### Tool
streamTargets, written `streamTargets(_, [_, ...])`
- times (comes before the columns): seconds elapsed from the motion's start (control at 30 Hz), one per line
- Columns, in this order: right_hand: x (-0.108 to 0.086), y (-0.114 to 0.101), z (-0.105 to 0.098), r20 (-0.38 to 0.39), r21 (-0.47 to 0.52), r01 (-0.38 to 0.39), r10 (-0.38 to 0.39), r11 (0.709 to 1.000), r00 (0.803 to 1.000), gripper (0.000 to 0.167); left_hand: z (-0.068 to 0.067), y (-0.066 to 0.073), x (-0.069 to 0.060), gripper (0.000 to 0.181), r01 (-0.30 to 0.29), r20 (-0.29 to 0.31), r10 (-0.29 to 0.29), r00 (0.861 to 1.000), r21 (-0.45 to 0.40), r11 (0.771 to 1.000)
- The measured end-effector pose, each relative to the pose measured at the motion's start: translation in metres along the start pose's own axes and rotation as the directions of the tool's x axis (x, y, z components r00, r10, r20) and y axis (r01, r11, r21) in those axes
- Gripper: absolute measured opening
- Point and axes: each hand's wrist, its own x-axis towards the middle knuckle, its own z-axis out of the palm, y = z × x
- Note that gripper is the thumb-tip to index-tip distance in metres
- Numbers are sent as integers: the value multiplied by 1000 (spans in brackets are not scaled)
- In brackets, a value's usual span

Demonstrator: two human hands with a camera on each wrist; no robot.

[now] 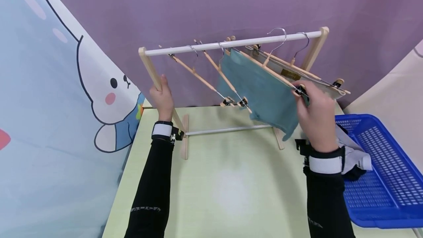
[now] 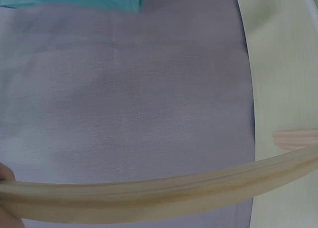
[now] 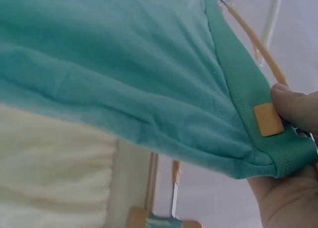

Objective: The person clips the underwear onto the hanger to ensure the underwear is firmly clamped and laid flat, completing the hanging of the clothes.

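In the head view a teal garment (image 1: 261, 83) hangs clipped to a wooden hanger (image 1: 276, 75), whose hook shows around the white rail (image 1: 238, 42). My right hand (image 1: 315, 115) grips the hanger's near end at its clip; in the right wrist view the thumb of this hand (image 3: 293, 153) lies beside the clip's wooden pad (image 3: 269, 119), on the teal waistband (image 3: 243, 89). At the left, my left hand (image 1: 162, 98) holds the rack's wooden post (image 1: 150, 67), fingers curled round it. The post (image 2: 149, 200) also crosses the left wrist view.
Two bare clip hangers (image 1: 195, 72) (image 1: 228, 80) hang left of the teal garment. A light garment (image 1: 332, 90) hangs on the right. The rack's lower bar (image 1: 228, 130) is over the pale green table (image 1: 228, 186). A blue basket (image 1: 386, 179) with dark and light cloth (image 1: 357, 155) stands right.
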Motion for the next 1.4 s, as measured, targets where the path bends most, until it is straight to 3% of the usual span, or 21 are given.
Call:
streamTargets(0.2, [-4,6,16,70,-12,-27,28,1000,997,21,-1,-9,-1,46,10,12,-10,1000,11,1000])
streamTargets(0.4, [-4,8,21,103,38,-68,64,997,993,21,1,-29,8,47,-25,-9,25,1000,16,1000])
streamTargets(0.53, [-6,7,16,109,59,-126,119,990,987,25,6,-31,9,48,-26,-6,26,1000,7,1000])
streamTargets(0.67, [-11,7,8,125,98,-204,191,974,974,41,6,-29,8,48,-2,15,2,1000,-12,1000])
streamTargets(0.87, [-39,14,2,147,152,-315,293,937,945,53,1,-28,7,50,13,-2,-13,1000,4,1000])
streamTargets(1.03, [-77,38,14,189,133,-340,313,931,931,51,-3,-29,7,46,12,-3,-12,1000,10,1000])
streamTargets(1.13, [-104,60,27,297,79,-359,322,930,899,53,-2,-30,7,44,5,8,-5,1000,8,1000])
streamTargets(1.2, [-123,75,38,384,25,-373,336,927,860,56,-2,-30,7,42,1,20,-1,1000,-3,1000])
streamTargets(1.3, [-149,98,57,509,-62,-398,373,915,776,51,-1,-18,4,43,2,29,-2,1000,-7,1000])
streamTargets(1.4, [-173,114,72,616,-162,-417,422,894,665,45,0,-4,0,44,4,21,-3,1000,-6,1000])
